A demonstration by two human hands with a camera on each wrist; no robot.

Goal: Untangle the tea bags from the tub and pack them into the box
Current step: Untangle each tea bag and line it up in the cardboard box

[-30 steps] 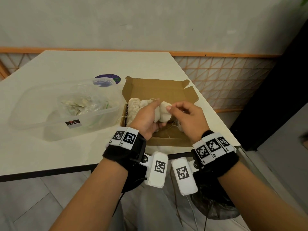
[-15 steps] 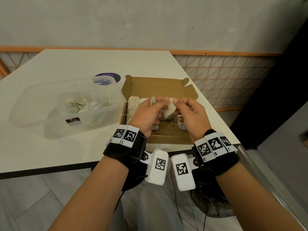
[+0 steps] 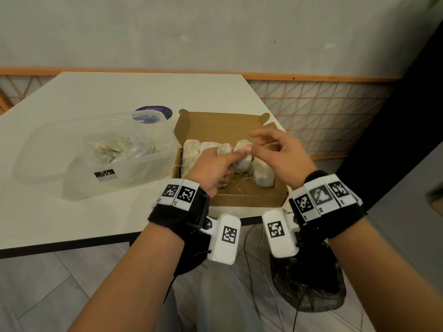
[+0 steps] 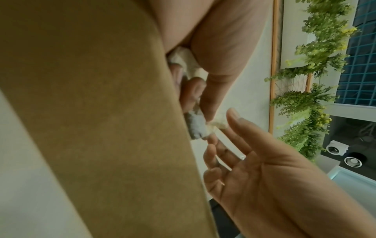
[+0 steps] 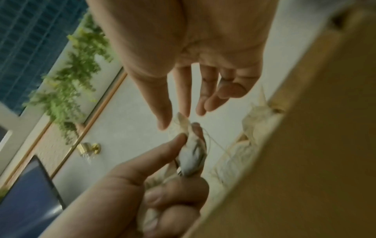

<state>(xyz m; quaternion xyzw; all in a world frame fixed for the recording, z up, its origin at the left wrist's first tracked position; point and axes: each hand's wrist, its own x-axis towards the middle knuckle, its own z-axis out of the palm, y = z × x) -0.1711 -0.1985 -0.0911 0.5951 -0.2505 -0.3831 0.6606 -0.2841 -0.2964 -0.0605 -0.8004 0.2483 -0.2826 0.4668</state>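
Tea bag, pale paper pouch point(image 3: 242, 156), is pinched between thumb and forefinger of left hand point(image 3: 213, 170) above open brown cardboard box point(image 3: 251, 200) on white bench point(image 3: 96, 97); long axis roughly upright, top corner up. Right hand point(image 3: 280, 154) grip loose, fingers spread, holding nothing. Clear plastic tub point(image 3: 48, 149) sits left of box.

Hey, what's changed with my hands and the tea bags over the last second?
The right hand has let go of the tea bag and drawn back slightly, fingers spread open. The left hand still pinches that bag over the cardboard box. The packed tea bags, the box and the plastic tub have not moved.
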